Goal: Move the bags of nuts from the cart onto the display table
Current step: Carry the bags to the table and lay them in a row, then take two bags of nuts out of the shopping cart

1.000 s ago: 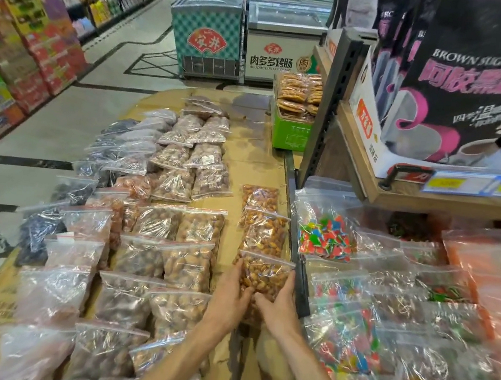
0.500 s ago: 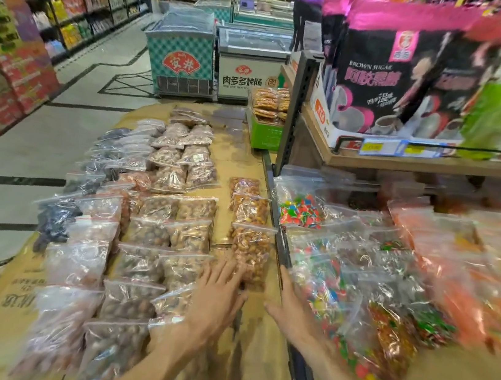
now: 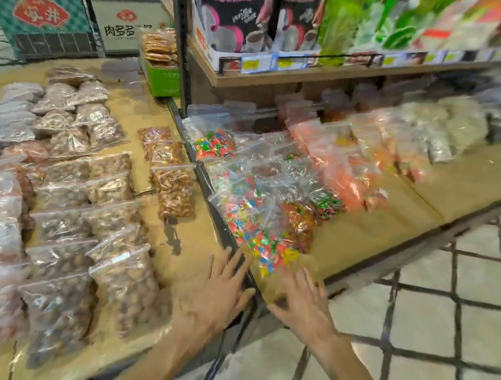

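Observation:
Rows of clear zip bags of nuts (image 3: 78, 217) lie on the cardboard-covered display table (image 3: 190, 245) at the left. A short separate column of orange-brown nut bags (image 3: 173, 190) lies near the table's right edge. My left hand (image 3: 222, 292) hovers flat with fingers spread over the table's near right corner, holding nothing. My right hand (image 3: 300, 306) is also spread and empty, just right of it, at the near edge of the neighbouring table. No cart is in view.
The neighbouring table (image 3: 400, 217) holds bags of coloured candy (image 3: 256, 229) and orange snacks (image 3: 339, 170). Above it is a wooden shelf (image 3: 291, 76) with black and pink boxes. Chest freezers (image 3: 40, 5) stand behind. Tiled floor (image 3: 450, 314) lies at the right.
My hands let go of the orange-brown nut bag, which stays on the table, and drew back toward me with fingers spread. My view swung to the right.

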{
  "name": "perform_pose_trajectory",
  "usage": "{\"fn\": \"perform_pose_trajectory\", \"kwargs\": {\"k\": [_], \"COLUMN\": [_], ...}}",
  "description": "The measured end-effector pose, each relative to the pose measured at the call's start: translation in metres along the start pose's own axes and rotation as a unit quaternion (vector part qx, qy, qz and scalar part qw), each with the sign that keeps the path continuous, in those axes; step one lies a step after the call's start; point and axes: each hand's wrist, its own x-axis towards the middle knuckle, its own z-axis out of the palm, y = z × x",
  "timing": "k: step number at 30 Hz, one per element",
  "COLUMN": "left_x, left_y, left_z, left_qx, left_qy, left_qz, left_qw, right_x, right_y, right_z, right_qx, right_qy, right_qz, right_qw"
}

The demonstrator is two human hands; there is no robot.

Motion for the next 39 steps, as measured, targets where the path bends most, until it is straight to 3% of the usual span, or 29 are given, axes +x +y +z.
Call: {"fn": "perform_pose_trajectory", "kwargs": {"k": [7, 14, 22, 25, 39], "left_x": [0.026, 0.081, 0.140, 0.163, 0.355], "left_y": [0.140, 0.328, 0.524, 0.586, 0.884], "left_z": [0.013, 0.046, 0.083, 0.088, 0.107], "left_qx": [0.034, 0.052, 0.032, 0.057, 0.107], "left_qy": [-0.013, -0.062, -0.016, 0.001, -0.087], "left_qz": [0.100, 0.196, 0.309, 0.350, 0.503], "left_qw": [0.994, 0.977, 0.950, 0.935, 0.853], "right_x": [-0.065, -0.134, -0.203, -0.219, -0.207], "right_y": [0.130, 0.303, 0.479, 0.539, 0.815], "right_z": [0.006, 0.011, -0.007, -0.005, -0.053], "right_qx": [0.033, 0.084, 0.087, 0.075, 0.146], "right_qy": [0.013, 0.057, 0.075, 0.092, 0.117], "right_qz": [0.110, 0.186, 0.290, 0.332, 0.511], "right_qw": [0.993, 0.977, 0.950, 0.936, 0.839]}}
